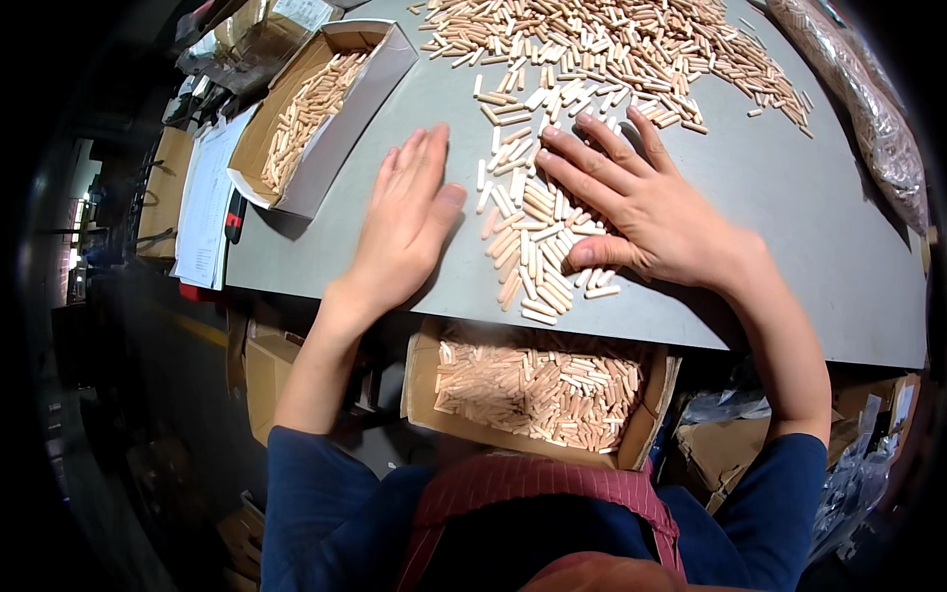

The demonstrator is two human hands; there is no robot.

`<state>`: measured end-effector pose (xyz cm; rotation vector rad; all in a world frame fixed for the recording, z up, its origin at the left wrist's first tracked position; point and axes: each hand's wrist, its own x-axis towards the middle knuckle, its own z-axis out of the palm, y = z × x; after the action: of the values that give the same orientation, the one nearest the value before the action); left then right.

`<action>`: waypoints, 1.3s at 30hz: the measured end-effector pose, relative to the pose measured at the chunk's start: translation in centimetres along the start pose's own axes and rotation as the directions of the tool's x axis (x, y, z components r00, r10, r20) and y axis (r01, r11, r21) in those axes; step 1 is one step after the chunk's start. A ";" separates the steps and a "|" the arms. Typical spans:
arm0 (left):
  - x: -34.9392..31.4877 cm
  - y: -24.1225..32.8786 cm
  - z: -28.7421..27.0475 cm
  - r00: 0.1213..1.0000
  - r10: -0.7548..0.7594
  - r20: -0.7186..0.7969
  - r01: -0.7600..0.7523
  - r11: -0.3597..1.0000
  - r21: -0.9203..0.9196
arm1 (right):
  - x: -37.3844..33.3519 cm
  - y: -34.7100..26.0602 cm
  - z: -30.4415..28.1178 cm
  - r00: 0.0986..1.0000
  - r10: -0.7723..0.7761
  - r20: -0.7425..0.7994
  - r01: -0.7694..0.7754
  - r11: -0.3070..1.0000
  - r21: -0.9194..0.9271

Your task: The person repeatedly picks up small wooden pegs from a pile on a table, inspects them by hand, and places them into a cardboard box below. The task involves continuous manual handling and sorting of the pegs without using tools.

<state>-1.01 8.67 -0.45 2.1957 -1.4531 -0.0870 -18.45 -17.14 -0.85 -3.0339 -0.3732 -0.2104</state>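
Short wooden dowels (533,237) lie scattered in a band running down the grey tabletop toward its front edge. My right hand (631,202) rests over the right side of this band, fingers spread and thumb touching a few pieces. To the left of the band, my left hand (406,222) stands on its edge, fingers stretched out and close together, thumb apart, holding nothing. Below the table edge sits an open cardboard box (422,385) holding many more dowels, some of them blurred. A larger dowel pile (631,49) spreads across the far part of the table.
A long white carton (365,113) with dowels stands at the far left. Beside it lie paper sheets (207,207) and a black-and-red tool (235,217). A filled clear plastic bag (858,99) lies along the right edge. Cardboard and plastic wrap (853,474) are below right.
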 end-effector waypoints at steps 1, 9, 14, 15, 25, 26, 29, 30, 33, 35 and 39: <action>0.0 0.1 0.0 1.000 0.011 0.004 -0.011 1.000 0.007 | 0.0 -0.2 -0.1 1.000 -0.013 -0.008 0.013 1.000 0.011; -0.3 0.3 0.1 0.999 0.027 -0.027 -0.027 1.000 -0.013 | 0.9 4.1 0.0 0.924 0.057 -0.379 0.038 0.970 0.239; -0.9 0.7 0.3 0.997 0.076 -0.021 -0.076 0.997 -0.013 | 0.3 6.2 0.8 0.788 0.458 -0.411 -0.066 0.728 0.682; -1.0 0.8 0.2 0.996 0.086 -0.018 -0.086 0.996 -0.011 | 0.4 6.9 1.3 0.760 0.490 -0.426 -0.049 0.697 0.715; -4.0 3.2 0.3 0.996 0.084 0.010 -0.085 0.993 0.080 | 0.4 7.2 1.4 0.747 0.503 -0.435 -0.017 0.668 0.744; -4.4 3.6 0.5 0.996 0.093 0.009 -0.093 0.989 0.114 | 0.4 7.3 1.5 0.750 0.485 -0.449 -0.005 0.683 0.730; -5.3 4.3 1.0 0.990 0.138 -0.010 -0.135 0.976 0.172 | 0.5 7.1 1.5 0.752 0.487 -0.444 0.007 0.667 0.745; -5.5 4.4 1.2 0.988 0.151 -0.008 -0.148 0.974 0.171 | 0.4 7.1 1.4 0.768 0.493 -0.409 -0.012 0.649 0.761; -6.0 4.8 1.4 0.980 0.196 -0.027 -0.188 0.965 0.180 | 0.1 7.2 1.1 0.797 0.495 -0.346 -0.055 0.631 0.774; -6.2 4.8 1.4 0.976 0.216 -0.032 -0.207 0.962 0.175 | 0.3 7.2 0.9 0.803 0.472 -0.365 -0.046 0.660 0.750; -6.6 4.8 1.2 0.975 0.201 -0.089 -0.198 0.979 0.043 | 0.3 7.0 0.7 0.802 0.483 -0.351 -0.063 0.653 0.754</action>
<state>-8.24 12.53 -0.87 2.0382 -1.6235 0.1087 -16.39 -23.78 -1.95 -2.0781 0.0843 -0.6796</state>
